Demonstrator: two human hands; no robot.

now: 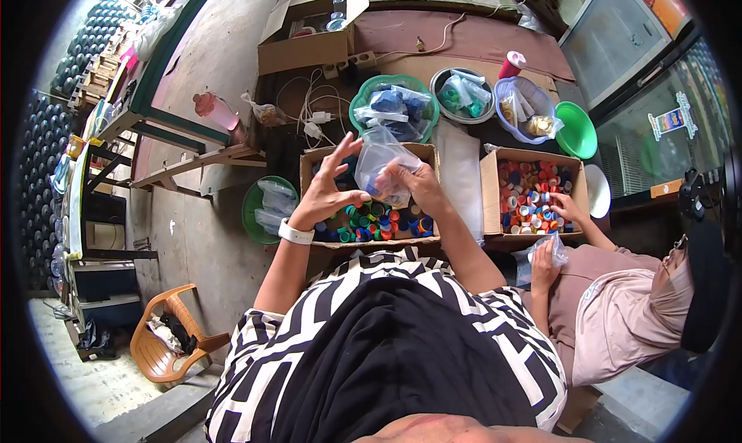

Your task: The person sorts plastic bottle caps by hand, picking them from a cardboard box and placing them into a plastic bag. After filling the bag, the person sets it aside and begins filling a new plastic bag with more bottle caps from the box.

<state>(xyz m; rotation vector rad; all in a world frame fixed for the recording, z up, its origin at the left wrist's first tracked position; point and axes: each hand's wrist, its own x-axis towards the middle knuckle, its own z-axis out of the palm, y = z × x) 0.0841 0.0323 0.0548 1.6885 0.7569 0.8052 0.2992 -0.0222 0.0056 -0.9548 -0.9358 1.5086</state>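
A clear plastic bag [379, 155] hangs over an open cardboard box, gripped by my right hand [417, 183]; a few items show dimly in its lower part. My left hand [325, 194], with a white band at the wrist, is open beside the bag. Its fingers are spread and it holds nothing. Below both hands, the cardboard box [308, 165] contains many plastic bottle caps [377, 223] in green, red, blue and black. Part of the box's contents is hidden behind my hands and the bag.
To the right, a co-worker's hand [568, 209] reaches into another cardboard box [490, 195] of red, white and orange caps. Bagged caps fill a green basin [356, 112] and a lilac basin [533, 138]. A green basin [249, 219] stands left; a plastic chair [151, 356] is lower left.
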